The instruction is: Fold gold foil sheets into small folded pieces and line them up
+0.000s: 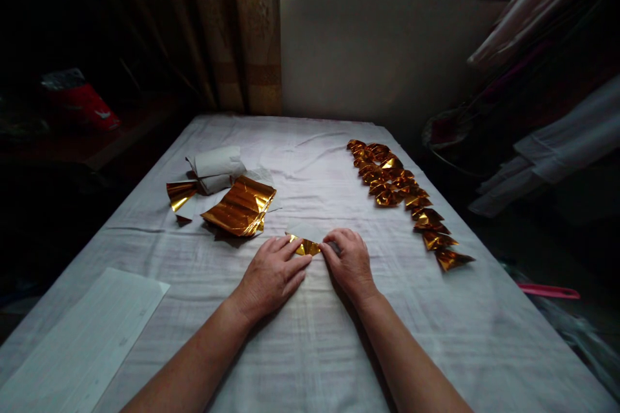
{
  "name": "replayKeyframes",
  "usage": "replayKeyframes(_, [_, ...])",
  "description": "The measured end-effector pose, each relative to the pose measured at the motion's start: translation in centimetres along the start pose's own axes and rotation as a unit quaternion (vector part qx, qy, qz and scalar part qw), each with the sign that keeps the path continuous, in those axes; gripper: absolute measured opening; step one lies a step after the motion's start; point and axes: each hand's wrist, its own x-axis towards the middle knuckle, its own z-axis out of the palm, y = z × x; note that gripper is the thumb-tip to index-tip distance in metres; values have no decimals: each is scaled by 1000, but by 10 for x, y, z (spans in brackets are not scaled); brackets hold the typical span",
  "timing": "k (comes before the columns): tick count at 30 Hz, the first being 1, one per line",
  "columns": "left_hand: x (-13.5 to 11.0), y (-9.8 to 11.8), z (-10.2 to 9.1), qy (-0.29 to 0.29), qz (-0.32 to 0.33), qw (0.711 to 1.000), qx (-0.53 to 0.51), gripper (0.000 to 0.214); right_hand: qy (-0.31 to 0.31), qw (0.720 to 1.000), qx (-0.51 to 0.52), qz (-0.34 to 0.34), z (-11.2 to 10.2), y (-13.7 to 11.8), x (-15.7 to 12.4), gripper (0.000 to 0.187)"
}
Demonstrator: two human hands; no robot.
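Note:
A sheet of gold foil paper, partly folded, lies on the cloth-covered surface between my hands, its pale backing showing along the far side. My left hand rests flat on its left part, fingers stretched out. At the right end, my right hand pinches the paper's corner between thumb and curled fingers. Beyond my left hand sits a stack of gold foil sheets. To the right, several folded gold foil pieces form rows running toward me.
White paper bundle and a gold scrap lie behind the stack. A large white sheet covers the near left of the white cloth. A curtain hangs at the back, clothes at the right.

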Motion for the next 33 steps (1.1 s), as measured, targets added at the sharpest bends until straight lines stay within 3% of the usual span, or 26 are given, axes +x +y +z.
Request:
replayKeyframes(8, [0,0,3,21,-2,1000,5,29,29,999,-4,-19,4,5,5,18])
replayKeyframes(12, [-1,2,7,40,-8,999,6,28,62,996,8,-66,0,2,1,24])
replayKeyframes(17, [-1,3,10,52,-15,998,10,26,-8,989,-12,-148,-9,-9,-9,23])
replayKeyframes(22, [-1,-4,14,82,-7,997,-15,31,-61,988,-41,-137,-12,-15,-10,19])
replayKeyframes(27, [1,-14,20,112,-35,991,-60,39,-64,988,-58,-129,-11,-18,-9,20])
replayKeyframes(33, [5,-20,25,134,-87,985,-58,25,-55,989,-79,-112,-8,-20,-7,14])
